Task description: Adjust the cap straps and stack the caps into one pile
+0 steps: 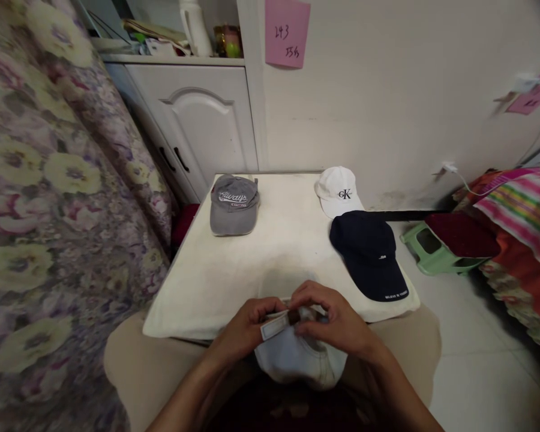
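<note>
A light blue-grey cap [292,359] is held above my lap at the near edge of the table, its crown toward me. My left hand [246,324] is closed on the cap's edge at the left, beside a small pale label. On the right, my right hand [330,315] pinches the cap near the opening at its strap. A grey cap [234,205] lies at the table's back left. At the back right is a white cap [339,191], with a navy cap [366,249] in front of it, close to the right edge.
The table [207,282] has a cream cloth. A floral curtain [63,228] hangs at left, and a white cabinet [202,114] stands behind. On the right are a green stool [432,249] with a dark red top and a striped bed cover [526,222].
</note>
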### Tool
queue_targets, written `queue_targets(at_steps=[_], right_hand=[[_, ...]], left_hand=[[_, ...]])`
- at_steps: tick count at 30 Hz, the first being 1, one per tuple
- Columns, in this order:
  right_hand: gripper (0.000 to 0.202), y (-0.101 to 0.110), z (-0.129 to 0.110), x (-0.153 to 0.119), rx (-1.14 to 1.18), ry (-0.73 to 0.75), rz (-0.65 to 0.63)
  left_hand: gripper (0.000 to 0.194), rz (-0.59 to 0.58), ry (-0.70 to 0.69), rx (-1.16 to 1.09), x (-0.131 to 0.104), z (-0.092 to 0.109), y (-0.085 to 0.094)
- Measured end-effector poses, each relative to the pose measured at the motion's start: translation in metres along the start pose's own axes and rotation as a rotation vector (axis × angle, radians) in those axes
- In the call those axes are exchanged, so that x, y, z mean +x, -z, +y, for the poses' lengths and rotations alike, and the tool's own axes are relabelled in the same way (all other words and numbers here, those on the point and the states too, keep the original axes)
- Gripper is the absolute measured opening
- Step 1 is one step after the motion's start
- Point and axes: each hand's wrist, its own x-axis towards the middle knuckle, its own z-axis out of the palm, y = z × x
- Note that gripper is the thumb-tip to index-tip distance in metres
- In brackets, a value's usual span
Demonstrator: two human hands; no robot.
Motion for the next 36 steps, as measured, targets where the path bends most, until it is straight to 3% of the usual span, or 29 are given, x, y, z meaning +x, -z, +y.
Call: queue_targets(at_steps=[4, 8, 13, 17, 20, 24, 26, 31, 36], right_hand=[[0.034, -0.010, -0.001, 0.002, -0.231, 0.178, 0.076], [0.036, -0.025, 0.003, 0.003, -0.441, 0.255, 0.217], [0.018, -0.034, 0.004, 0.002, -0.606, 0.283, 0.206], [0.005, -0.031, 0.002, 0.001, -0.441, 0.238, 0.191], [0.014, -0.026, 0.003, 0.000, -0.156, 0.129, 0.176], [0.027, -0.019, 0.007, -0.001, 0.339, -0.025, 0.283], [0.028, -0.018, 0.007, 0.000, 0.468, -0.060, 0.302], [0.022, -0.020, 0.000, 0.005, 0.360, -0.061, 0.218], [0.008, -0.012, -0.004, 0.002, 0.082, -0.009, 0.202]], left_hand=[[0.016, 0.062, -0.039, 0.014, 0.005, -0.002, -0.003], [0.011, 0.119, -0.068, 0.104, 0.007, -0.005, -0.004], [0.018, 0.200, -0.059, 0.169, 0.009, -0.007, -0.005], [0.023, 0.158, -0.054, 0.125, 0.008, -0.008, -0.004], [0.029, 0.095, -0.025, 0.015, 0.006, -0.009, -0.003], [0.032, 0.039, 0.004, -0.092, 0.004, -0.013, 0.000], [0.032, -0.006, -0.019, -0.092, 0.004, -0.013, 0.001], [0.022, -0.118, -0.081, 0.022, 0.003, -0.002, -0.003], [0.014, -0.098, -0.056, 0.092, -0.004, 0.010, -0.008]])
